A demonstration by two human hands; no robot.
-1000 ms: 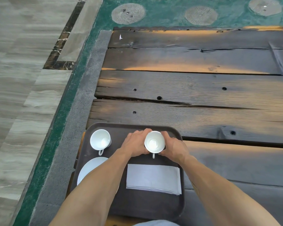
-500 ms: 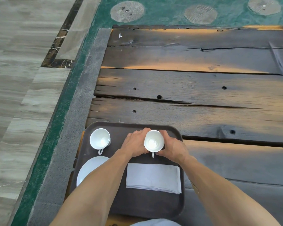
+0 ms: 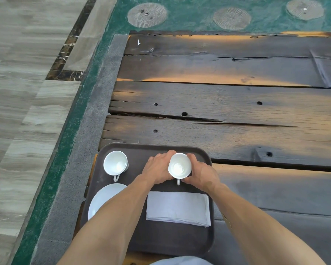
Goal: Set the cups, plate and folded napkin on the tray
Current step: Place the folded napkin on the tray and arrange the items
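Your left hand (image 3: 158,169) and right hand (image 3: 201,173) are both wrapped around the same white cup (image 3: 179,166), one on each side, fingers curled against its wall so the two hands clamp it between them. That cup stands upright on the dark brown tray (image 3: 161,240), toward the tray's 1 o'clock corner, with its small handle pointing back at you toward 6 o'clock, showing just below the rim between your thumbs. Whether its base is resting fully on the tray you cannot tell from this angle, as your hands hide it.

A second white cup (image 3: 115,163) stands upright at the tray's 11 o'clock corner, well apart from your hands, its handle likewise turned to 6 o'clock. Just beyond that handle, at the tray's 8 o'clock side, lies the white plate (image 3: 103,197); your left forearm crosses over its right part and hides it. The folded napkin (image 3: 178,207), pale grey and laid flat, sits at the tray's 4 o'clock area, directly at 6 o'clock of the cup you hold and between your two forearms, its right edge close to the tray's rim.

The tray rests at the near left corner of the dark wooden plank surface (image 3: 227,96), at its 7 o'clock. To the left, a grey stone border and green strip run beside the pale floor (image 3: 17,92).
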